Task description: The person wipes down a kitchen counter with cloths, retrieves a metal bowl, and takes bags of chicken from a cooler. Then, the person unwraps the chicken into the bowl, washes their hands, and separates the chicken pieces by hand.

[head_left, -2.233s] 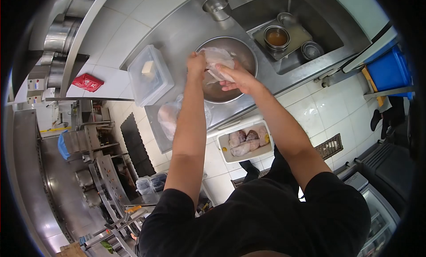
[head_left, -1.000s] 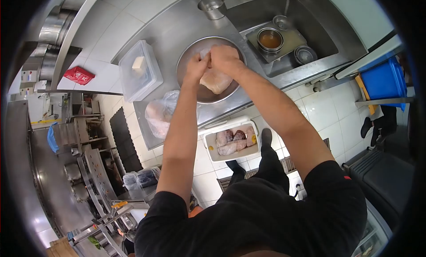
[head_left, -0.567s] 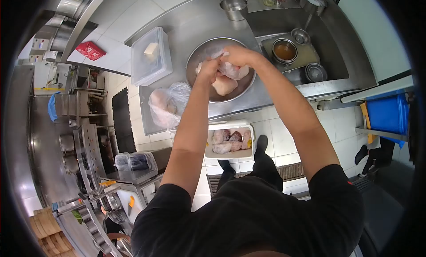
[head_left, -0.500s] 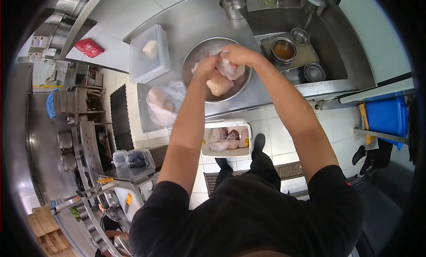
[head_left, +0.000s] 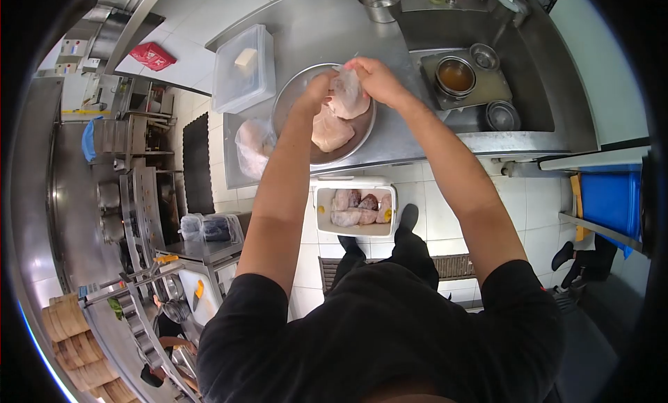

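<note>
A wide steel bowl (head_left: 282, 100) rests on the steel counter (head_left: 306, 27). Pale raw meat (head_left: 331, 130) lies in it. My right hand (head_left: 372, 76) pinches a clear plastic bag (head_left: 348, 93) above the bowl's right side, with pale meat inside or behind the bag. At the bag's left side, my left hand (head_left: 319, 90) is closed on the plastic, its fingertips partly hidden. Left of the bowl sit another bag of pale meat (head_left: 254, 147) and a lidded clear container (head_left: 243, 73) with a pale block on it.
A white bin (head_left: 356, 229) of wrapped meat stands below the counter edge. The sink (head_left: 445, 31) at the right holds small steel bowls (head_left: 456, 76). A steel pot (head_left: 380, 3) stands behind. Another person's legs (head_left: 588, 260) show at the right, a person's arm (head_left: 177, 342) lower left.
The bag has come up and the right hand has moved outward from the left, so more of the bag and the meat shows. The bowl sits further left in view.
</note>
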`<state>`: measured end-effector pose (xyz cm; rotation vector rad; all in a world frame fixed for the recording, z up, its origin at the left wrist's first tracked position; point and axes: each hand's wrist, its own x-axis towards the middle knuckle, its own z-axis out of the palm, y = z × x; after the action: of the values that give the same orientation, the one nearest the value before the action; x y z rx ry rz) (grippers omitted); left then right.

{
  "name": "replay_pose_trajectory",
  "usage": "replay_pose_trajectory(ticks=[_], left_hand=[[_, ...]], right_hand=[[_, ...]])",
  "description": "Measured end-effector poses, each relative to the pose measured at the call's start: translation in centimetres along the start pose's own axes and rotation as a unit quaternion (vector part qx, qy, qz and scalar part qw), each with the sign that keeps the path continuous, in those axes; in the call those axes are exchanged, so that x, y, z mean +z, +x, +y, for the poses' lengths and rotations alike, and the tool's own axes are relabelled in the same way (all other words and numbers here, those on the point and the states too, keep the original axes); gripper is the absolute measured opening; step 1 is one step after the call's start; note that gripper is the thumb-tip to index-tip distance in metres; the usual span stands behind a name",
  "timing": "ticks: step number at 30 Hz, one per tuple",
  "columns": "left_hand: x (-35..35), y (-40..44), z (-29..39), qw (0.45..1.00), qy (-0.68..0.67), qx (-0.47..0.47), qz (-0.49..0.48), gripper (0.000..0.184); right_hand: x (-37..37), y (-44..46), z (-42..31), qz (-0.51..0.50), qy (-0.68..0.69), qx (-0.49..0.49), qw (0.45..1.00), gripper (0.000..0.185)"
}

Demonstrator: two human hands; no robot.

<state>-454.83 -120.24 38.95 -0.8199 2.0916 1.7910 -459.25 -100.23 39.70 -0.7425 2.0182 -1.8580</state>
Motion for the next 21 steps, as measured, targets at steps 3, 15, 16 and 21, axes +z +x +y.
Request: replay_pose_trajectory(ticks=[3,15,16,21], left_hand=[[-1.4,-0.2,-1.0,0.977,-0.209,-0.031,-0.029,0.05],[-2.7,-3.8,-3.5,0.922,-0.384,0.042,0.04,0.066],[-3.2,-3.9,-3.1,0.919,-0.39,0.051,0.037,0.067],[-3.7,-7.9,0.0,0.931,-0.352,0.095,0.013,0.074]], right_hand=[[1.8,1.4,-0.5,0.043,-0.059,-0.172,0.982,0.028],[5.2,5.5,-11.3,-0.157,-0.036,-0.102,0.982,0.029],[5.2,5.9,-11.6,-0.163,-0.037,-0.092,0.982,0.03],[6.0,7.0,-11.3,-0.177,0.021,-0.078,0.981,0.032]])
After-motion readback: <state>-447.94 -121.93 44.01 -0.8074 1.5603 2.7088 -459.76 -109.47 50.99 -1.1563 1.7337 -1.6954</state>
